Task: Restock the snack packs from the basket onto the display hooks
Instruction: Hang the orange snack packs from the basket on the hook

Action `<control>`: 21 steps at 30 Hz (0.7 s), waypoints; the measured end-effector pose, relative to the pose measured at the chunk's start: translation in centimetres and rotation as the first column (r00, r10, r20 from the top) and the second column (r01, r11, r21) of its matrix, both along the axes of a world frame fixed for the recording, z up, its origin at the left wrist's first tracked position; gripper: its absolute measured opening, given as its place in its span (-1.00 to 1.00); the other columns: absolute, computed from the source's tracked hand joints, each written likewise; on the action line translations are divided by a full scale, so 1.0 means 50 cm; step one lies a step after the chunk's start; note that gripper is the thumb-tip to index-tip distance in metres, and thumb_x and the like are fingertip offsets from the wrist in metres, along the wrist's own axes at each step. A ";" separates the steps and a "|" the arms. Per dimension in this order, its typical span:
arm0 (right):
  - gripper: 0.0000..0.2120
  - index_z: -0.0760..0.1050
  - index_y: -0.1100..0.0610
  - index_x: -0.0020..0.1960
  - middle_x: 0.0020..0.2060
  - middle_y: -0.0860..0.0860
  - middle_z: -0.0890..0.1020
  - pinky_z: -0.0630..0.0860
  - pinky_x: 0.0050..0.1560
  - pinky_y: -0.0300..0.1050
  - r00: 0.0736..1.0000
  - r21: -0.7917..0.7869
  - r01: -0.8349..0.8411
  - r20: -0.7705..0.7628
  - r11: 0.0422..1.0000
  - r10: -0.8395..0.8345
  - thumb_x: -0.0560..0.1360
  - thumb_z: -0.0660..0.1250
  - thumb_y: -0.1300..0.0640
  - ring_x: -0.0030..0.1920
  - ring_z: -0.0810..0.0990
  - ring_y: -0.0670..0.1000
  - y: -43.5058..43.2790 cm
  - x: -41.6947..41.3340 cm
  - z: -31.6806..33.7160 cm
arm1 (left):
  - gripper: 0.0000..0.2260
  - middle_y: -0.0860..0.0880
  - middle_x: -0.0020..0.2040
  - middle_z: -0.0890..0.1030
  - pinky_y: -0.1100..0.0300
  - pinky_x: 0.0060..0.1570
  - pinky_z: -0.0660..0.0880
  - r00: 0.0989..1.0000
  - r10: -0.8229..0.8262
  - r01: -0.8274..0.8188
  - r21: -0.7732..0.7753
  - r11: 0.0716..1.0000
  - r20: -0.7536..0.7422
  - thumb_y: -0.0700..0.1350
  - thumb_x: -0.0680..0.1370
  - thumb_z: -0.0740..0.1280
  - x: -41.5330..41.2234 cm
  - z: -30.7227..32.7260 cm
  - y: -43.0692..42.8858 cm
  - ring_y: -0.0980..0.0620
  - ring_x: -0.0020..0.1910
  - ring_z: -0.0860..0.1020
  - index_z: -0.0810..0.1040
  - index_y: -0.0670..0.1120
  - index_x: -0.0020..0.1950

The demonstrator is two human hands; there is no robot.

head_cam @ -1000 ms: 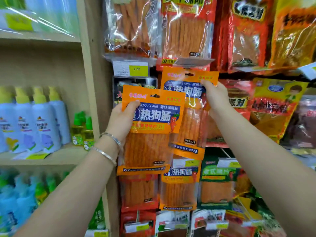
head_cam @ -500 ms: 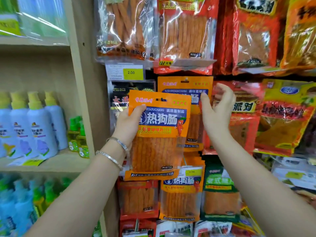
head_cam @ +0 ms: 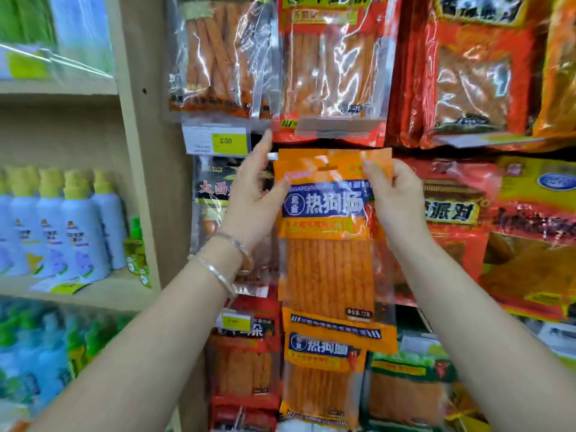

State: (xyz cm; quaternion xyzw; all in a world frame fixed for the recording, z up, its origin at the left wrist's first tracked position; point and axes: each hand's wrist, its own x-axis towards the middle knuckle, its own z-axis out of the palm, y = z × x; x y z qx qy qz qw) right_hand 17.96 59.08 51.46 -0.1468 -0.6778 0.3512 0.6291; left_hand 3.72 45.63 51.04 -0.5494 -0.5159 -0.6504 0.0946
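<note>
The orange snack pack (head_cam: 327, 263) hangs upright in the middle of the frame, held flat against the wall of hanging goods, with a blue band of white characters across its upper part and a clear window of orange sticks below. The right hand (head_cam: 397, 202) grips its upper right corner, fingers (head_cam: 374, 173) curled over the front of the top edge. The left hand (head_cam: 254, 198) stands at the pack's left edge with its fingers straight and pointing up, the thumb touching the edge beside the blue band; two silver bracelets (head_cam: 226, 263) circle that wrist. Directly below the held pack hangs a second pack of the same kind (head_cam: 324, 372), its top tucked behind the held one's lower edge. Above hangs a red-topped pack of long sticks (head_cam: 330, 67), and to its left, toward the upper middle, a clear pack of sticks (head_cam: 218, 57) with a yellow price tag (head_cam: 216, 140) reading 2.00 under it. A black-labelled pack (head_cam: 213, 194) shows behind the left hand. To the right hang a red pack (head_cam: 452, 210) and a yellow pack (head_cam: 536, 213). A wooden upright (head_cam: 140, 151) divides the display from a shelf (head_cam: 93, 291) at the left of the frame, where white bottles with yellow caps (head_cam: 78, 232) stand in a row.
</note>
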 end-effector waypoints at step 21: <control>-0.54 0.38 0.18 0.30 0.19 0.18 0.47 0.29 0.25 -0.02 0.810 0.639 0.459 -0.015 0.617 -0.586 0.44 0.38 0.18 0.23 0.38 0.13 0.057 0.011 -0.106 | -0.35 0.21 0.52 -0.10 0.09 0.47 0.02 0.901 0.145 -0.280 -0.292 0.914 -0.410 -0.08 0.54 0.24 -0.035 -0.187 0.082 0.19 0.51 -0.07 -0.03 0.16 0.52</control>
